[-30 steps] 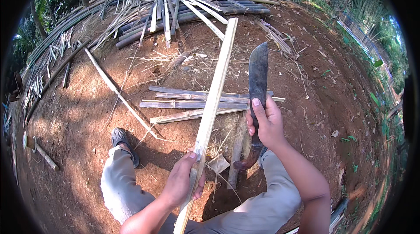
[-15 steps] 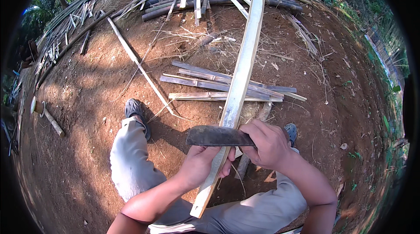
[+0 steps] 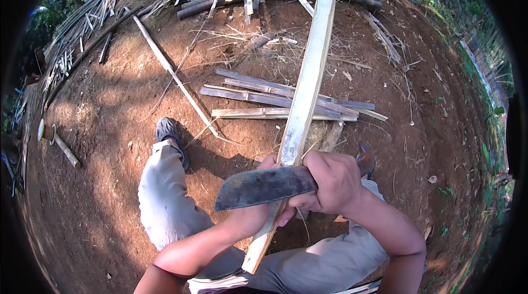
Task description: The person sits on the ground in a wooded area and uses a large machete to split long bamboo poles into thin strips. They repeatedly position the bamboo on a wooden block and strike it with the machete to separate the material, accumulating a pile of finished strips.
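A long split bamboo strip (image 3: pixel 307 85), pale on its upward face, runs from between my knees up past the top edge. My left hand (image 3: pixel 256 215) is closed around its lower part, with fingertips showing on the far side. A dark, broad machete blade (image 3: pixel 263 187) lies across the strip and covers much of that hand. My right hand (image 3: pixel 333 182) is closed on the machete's handle, the brown end of which sticks out behind the fist. Whether the blade's edge touches the bamboo, I cannot tell.
Several cut bamboo slats (image 3: pixel 264 96) lie on the brown earth just ahead. A thin pole (image 3: pixel 168 66) slants at the left, near my left shoe (image 3: pixel 168 129). Farther off is a heap of bamboo poles (image 3: pixel 236 3). A short stick (image 3: pixel 67 151) lies far left.
The machete blade has come nearer to me and tilted, its tip lower and its flat showing more. My left fingers now show beyond the blade. The strip has shifted slightly.
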Tool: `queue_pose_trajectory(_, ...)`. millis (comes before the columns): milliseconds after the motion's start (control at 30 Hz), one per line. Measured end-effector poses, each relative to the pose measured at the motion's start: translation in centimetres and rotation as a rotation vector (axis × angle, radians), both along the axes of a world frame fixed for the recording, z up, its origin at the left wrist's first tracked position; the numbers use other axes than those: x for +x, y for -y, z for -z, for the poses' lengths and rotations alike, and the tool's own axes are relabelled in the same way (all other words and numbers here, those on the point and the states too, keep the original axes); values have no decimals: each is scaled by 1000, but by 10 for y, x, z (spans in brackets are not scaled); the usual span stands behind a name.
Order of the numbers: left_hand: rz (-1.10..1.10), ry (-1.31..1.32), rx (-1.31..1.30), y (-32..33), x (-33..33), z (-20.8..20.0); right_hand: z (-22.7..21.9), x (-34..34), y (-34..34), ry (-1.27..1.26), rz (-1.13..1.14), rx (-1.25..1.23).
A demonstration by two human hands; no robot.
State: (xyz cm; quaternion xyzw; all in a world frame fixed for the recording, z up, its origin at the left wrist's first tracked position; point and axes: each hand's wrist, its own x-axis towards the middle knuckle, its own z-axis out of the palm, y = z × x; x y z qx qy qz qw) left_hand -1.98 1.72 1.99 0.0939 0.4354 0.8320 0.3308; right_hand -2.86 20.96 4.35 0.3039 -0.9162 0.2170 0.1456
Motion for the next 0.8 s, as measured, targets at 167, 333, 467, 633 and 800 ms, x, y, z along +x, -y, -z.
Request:
queue_pose_trajectory(167, 4, -41, -64, 1, -2, 7, -2, -1, 2, -49, -3, -2)
queue_pose_trajectory(333, -21, -69, -83, 2, -1, 7, -4, -2, 9, -63, 26, 59)
queue_pose_trajectory(467, -49, -41, -179, 2, 2, 4, -3, -4, 8, -113, 0, 47)
queue_pose_trajectory(633, -40, 57, -178, 2, 4, -12, -2, -5, 9, -146, 5, 49)
queue_pose_trajectory(800, -10, 49, -154, 4, 7, -17, -3, -13, 0, -232, 39, 54)
